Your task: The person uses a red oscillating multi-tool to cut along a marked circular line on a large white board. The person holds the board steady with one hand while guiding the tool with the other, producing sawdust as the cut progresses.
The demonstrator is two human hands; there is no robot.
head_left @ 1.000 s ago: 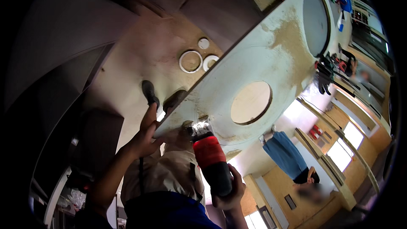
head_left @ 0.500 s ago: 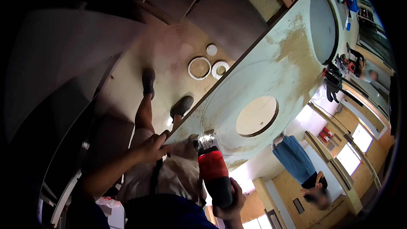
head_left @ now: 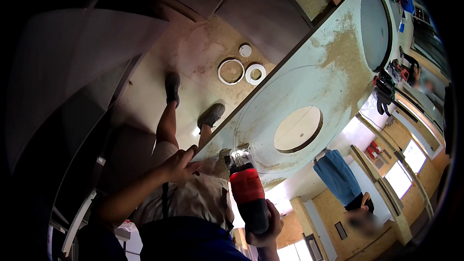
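Observation:
My right hand (head_left: 272, 227) is wrapped around the rear of a red and black jigsaw (head_left: 248, 191). The saw's front, with a lit clear guard, rests on a large pale board (head_left: 263, 104) near its close end. My left hand (head_left: 180, 165) has its fingers closed over the board's edge, left of the saw. A curved line is drawn on the board around a round hole (head_left: 299, 130). Brown sawdust (head_left: 345, 50) lies on the surface farther along. The blade and the cut under the saw are hidden.
White rings (head_left: 231, 71) and a small white disc (head_left: 245, 50) lie on the dusty floor by my shoes. Past a larger round cutout (head_left: 376, 26), dark clamps (head_left: 384, 92) sit at the board's right edge. Another person (head_left: 338, 179) stands at the right.
The whole view has shifted slightly, so the board and floor pieces appear a little lower and farther right. Both hands keep their holds, and the saw stays at nearly the same spot.

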